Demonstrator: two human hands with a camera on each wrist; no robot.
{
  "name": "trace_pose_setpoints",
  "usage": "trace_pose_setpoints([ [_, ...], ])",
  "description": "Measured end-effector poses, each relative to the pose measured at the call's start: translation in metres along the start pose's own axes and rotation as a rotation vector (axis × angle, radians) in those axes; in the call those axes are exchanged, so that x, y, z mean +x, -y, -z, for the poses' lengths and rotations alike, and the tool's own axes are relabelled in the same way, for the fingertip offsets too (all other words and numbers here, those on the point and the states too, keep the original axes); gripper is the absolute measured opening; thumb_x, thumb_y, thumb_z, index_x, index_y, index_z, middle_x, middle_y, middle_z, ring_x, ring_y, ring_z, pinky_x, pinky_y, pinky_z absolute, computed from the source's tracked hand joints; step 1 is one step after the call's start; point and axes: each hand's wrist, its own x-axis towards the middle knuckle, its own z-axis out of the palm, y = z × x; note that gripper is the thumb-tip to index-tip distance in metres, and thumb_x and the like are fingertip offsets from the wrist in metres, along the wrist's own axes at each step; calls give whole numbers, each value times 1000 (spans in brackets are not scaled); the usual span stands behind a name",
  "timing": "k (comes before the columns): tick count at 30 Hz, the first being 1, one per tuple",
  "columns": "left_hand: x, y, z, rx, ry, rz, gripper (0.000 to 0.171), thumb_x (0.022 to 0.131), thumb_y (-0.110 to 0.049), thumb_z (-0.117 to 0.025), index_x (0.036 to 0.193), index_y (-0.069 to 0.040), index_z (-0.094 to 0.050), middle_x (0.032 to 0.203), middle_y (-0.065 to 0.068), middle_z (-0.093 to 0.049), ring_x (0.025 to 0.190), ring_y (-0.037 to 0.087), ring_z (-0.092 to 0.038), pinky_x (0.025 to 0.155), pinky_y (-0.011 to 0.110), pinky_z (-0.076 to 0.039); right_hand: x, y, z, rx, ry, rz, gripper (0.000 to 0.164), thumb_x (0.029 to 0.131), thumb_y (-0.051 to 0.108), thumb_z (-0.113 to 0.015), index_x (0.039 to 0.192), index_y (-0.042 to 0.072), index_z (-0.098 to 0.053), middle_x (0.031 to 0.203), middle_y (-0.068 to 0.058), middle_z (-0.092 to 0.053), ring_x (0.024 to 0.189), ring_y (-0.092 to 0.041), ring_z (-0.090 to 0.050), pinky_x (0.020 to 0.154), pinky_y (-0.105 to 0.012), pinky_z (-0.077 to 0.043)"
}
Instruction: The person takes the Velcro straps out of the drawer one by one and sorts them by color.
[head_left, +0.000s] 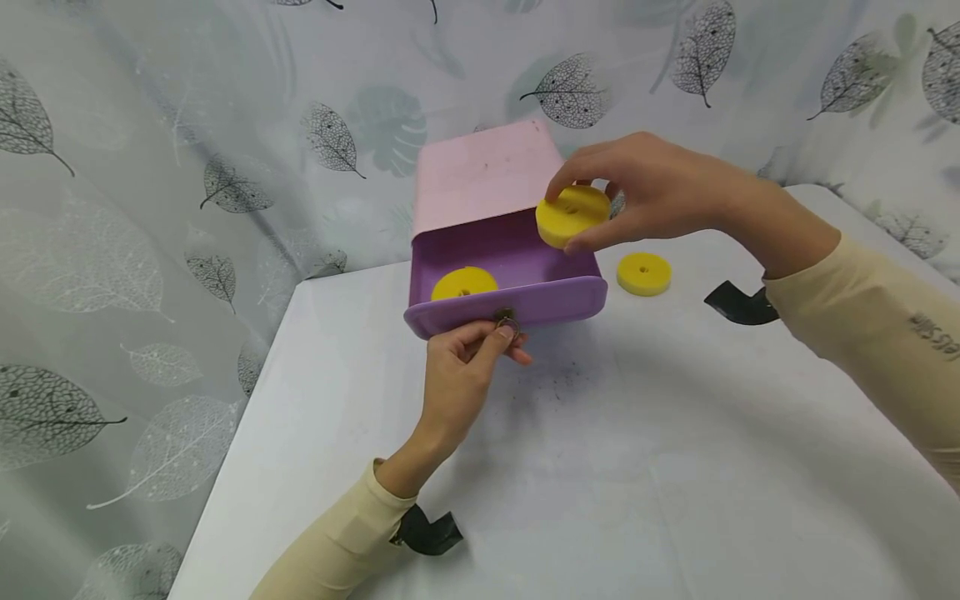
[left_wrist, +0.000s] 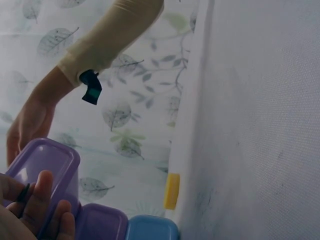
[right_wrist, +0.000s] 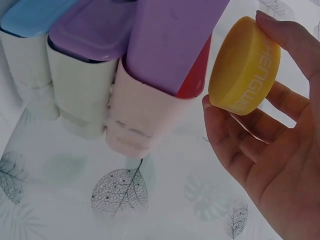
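A purple drawer [head_left: 555, 304] stands pulled out of a pink case [head_left: 487, 171]. My left hand [head_left: 459, 379] pinches the small metal ring pull [head_left: 516, 323] on its front between thumb and fingers. Inside the drawer, toward the left, lies a yellow disc [head_left: 467, 282], partly hidden by the front wall. Over the drawer's right side, my right hand [head_left: 645, 187] holds another thick yellow disc [head_left: 564, 218] by its edge; this one has a small centre hole and pale lettering on its side [right_wrist: 260, 75]. A third yellow disc [head_left: 643, 275] lies flat on the white table, right of the drawer.
Below the pulled-out drawer, the unit has another purple drawer [left_wrist: 102, 222] and a blue drawer [left_wrist: 152, 229]. A leaf-patterned curtain [head_left: 247, 125] hangs behind and left of the white table [head_left: 675, 467]. Black curved pieces [head_left: 431, 533] sit at both wrists. Dark specks mark the tabletop.
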Motion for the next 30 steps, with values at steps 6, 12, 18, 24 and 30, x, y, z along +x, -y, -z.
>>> trace_pose_setpoints([
  [6,0,0,-1,-5,1,-4,22,101,-11,-62,95,6,-75,78,14,-74,91,32,-74,101,43,-51,-7,-5,5,-28,-18,-6,47,82,22,-91,124,14,-71,117,8,-68,96,-12,-60,78,-38,-57],
  [12,0,0,0,-5,-3,0,22,101,-11,-63,95,6,-75,76,13,-74,93,31,-74,101,42,-51,-13,-9,9,-49,-19,-29,49,82,22,-91,126,13,-70,120,4,-69,98,-16,-61,80,-42,-57],
  [18,-1,0,0,-3,-1,1,23,101,-11,-62,95,6,-75,76,14,-74,94,31,-74,102,42,-50,-21,-15,12,-60,-33,-52,49,82,24,-92,126,15,-71,120,3,-69,98,-16,-61,80,-32,-55],
  [24,0,0,0,-1,3,-3,23,102,-11,-63,95,8,-75,77,15,-74,92,32,-74,102,43,-50,-29,-23,13,-60,-46,-94,49,81,24,-92,125,15,-71,119,3,-69,96,-15,-59,80,-20,-51],
  [30,-1,0,-1,5,-3,0,24,102,-12,-63,94,8,-74,76,14,-74,93,31,-74,102,43,-49,-35,-35,12,-82,-45,-147,49,82,26,-91,124,13,-71,121,0,-69,99,-17,-59,80,-21,-51],
])
